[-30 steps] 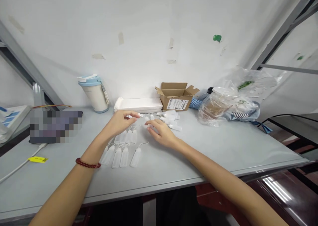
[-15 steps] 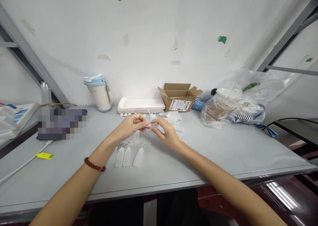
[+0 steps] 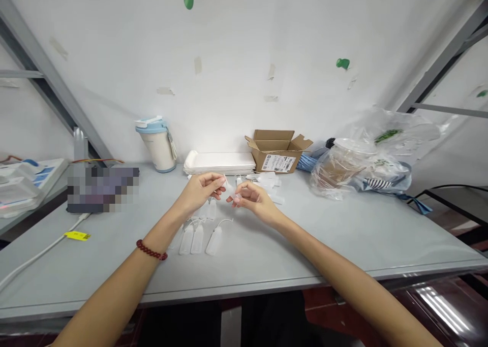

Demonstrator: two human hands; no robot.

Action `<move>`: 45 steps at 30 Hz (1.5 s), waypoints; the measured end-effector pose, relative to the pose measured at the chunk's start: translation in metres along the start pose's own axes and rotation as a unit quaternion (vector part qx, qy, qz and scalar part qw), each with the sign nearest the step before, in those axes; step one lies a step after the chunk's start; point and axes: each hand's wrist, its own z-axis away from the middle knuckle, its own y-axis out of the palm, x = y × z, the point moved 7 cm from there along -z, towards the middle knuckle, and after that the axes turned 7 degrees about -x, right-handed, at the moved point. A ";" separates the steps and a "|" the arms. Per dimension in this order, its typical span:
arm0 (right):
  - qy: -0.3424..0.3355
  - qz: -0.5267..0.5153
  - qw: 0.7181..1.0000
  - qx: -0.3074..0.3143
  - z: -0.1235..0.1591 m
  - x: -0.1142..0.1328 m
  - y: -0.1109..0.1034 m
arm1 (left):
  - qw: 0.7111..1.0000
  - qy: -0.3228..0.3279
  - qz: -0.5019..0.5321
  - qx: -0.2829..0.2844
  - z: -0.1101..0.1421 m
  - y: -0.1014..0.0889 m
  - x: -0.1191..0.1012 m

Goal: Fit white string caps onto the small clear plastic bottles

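Note:
Over the middle of the table, my right hand (image 3: 253, 200) is closed on a small translucent squeeze bottle (image 3: 231, 190), gripping its body with thumb and fingertips. The bottle is tilted, its thin nozzle pointing up and left. My left hand (image 3: 204, 190) pinches at that nozzle near its upper end; the fingertips partly hide it. Just below the hands lie several similar squeeze bottles (image 3: 197, 239) with thin bent nozzles, laid roughly side by side. Behind my right hand more translucent bottles (image 3: 267, 179) lie in a loose pile, partly covered by the hand.
A cardboard box (image 3: 275, 154) stands open at the back, beside a stack of white packets (image 3: 223, 161). A tumbler (image 3: 157, 146) is at back left, near a blurred-out dark device (image 3: 101, 189) with a cable. Plastic bags (image 3: 339, 169) with a container sit on the right.
My hands have drawn slightly apart, and the bottle between them now shows more, its nozzle tilted up. The whole view has shifted a little.

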 end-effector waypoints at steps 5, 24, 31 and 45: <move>0.009 -0.027 1.000 0.007 -0.001 0.000 0.000 | 0.999 0.031 -0.035 0.011 0.002 0.003 -0.006; 0.120 -0.102 0.987 -0.029 0.004 -0.001 0.001 | 0.985 0.098 -0.114 0.083 0.009 0.012 -0.016; 0.115 -0.086 0.987 -0.068 0.006 0.004 -0.003 | 0.988 0.091 -0.092 0.086 0.010 0.013 -0.012; 0.054 0.013 0.998 -0.043 0.006 0.001 -0.001 | 0.988 0.119 -0.097 0.016 0.013 0.017 -0.013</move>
